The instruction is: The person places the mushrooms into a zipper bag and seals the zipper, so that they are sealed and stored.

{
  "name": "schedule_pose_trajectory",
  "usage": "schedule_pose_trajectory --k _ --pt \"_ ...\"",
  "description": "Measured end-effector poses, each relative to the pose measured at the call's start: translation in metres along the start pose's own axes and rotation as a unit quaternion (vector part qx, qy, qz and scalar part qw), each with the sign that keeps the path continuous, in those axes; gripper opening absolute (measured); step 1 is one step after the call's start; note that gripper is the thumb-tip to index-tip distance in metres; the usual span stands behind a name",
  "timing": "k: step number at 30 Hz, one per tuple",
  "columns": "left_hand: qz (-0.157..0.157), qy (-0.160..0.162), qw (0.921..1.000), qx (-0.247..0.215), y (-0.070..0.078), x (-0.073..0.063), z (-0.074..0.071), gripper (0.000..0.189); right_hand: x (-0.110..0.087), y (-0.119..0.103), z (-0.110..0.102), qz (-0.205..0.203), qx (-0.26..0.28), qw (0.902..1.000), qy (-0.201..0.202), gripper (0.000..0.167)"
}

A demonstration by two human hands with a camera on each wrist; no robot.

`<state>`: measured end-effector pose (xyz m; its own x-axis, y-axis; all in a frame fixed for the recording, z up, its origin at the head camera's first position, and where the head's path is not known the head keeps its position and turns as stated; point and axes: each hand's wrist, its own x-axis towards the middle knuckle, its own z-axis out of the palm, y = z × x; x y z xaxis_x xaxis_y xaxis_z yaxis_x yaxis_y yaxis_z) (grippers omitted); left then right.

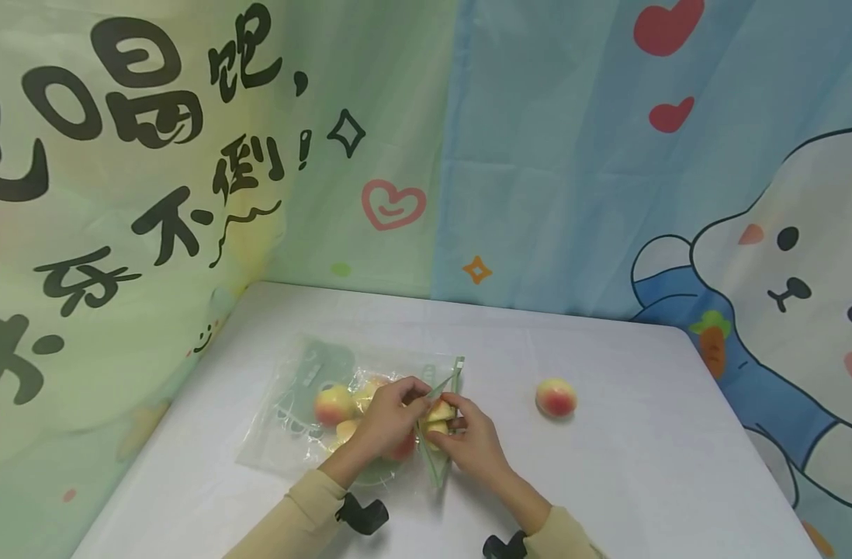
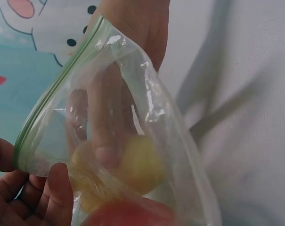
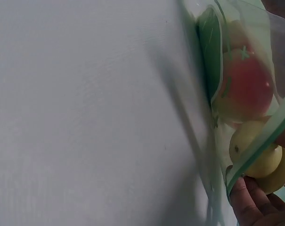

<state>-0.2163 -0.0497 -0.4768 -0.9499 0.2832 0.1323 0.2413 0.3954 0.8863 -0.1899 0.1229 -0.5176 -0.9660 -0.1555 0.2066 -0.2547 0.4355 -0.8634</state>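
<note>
A clear zip bag (image 1: 286, 442) with green print lies on the table, its green-edged mouth standing open toward the right. My left hand (image 1: 391, 423) pinches the rim of that mouth, as the left wrist view also shows. My right hand (image 1: 478, 446) has its fingers inside the mouth and grips yellow fruit (image 3: 253, 146) with small dark tips; its exact kind is unclear. Through the plastic I see a yellow-red peach (image 1: 334, 405), a redder fruit (image 3: 246, 84) and other yellow pieces, partly hidden by my left hand.
A single yellow-red peach (image 1: 556, 398) rests on the white table (image 1: 642, 450) to the right of the bag. Printed cloth curtains (image 1: 538, 155) stand behind the table and along its left side. Black wrist straps (image 1: 363, 515) sit at both cuffs.
</note>
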Motion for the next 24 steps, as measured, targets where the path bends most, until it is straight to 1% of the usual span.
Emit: schedule_pose_trajectory --k 5,8,15,17,21,24 --pt "0.001 -0.001 1.0000 -0.006 0.001 -0.001 0.000 0.013 0.002 0.002 0.007 -0.001 -0.010 0.9999 -0.005 0.057" --pt "-0.002 -0.002 0.9999 -0.012 0.001 -0.001 0.000 0.013 0.002 0.003 0.011 -0.015 -0.012 0.9997 -0.013 0.055" --pt "-0.013 -0.012 0.9985 -0.051 0.003 -0.003 0.001 0.012 -0.001 0.008 0.013 -0.062 -0.037 0.9970 -0.026 0.052" --pt "-0.013 -0.013 0.9984 -0.054 0.004 -0.003 0.001 0.012 -0.001 0.009 0.012 -0.066 -0.041 0.9966 -0.026 0.052" --pt "-0.015 -0.015 0.9984 -0.053 0.003 -0.003 0.001 0.014 -0.001 0.007 0.008 -0.033 -0.033 0.9987 -0.021 0.054" --pt "-0.014 -0.015 0.9984 -0.053 0.002 -0.002 0.001 0.015 -0.001 0.005 0.001 -0.010 -0.025 0.9996 -0.010 0.054"
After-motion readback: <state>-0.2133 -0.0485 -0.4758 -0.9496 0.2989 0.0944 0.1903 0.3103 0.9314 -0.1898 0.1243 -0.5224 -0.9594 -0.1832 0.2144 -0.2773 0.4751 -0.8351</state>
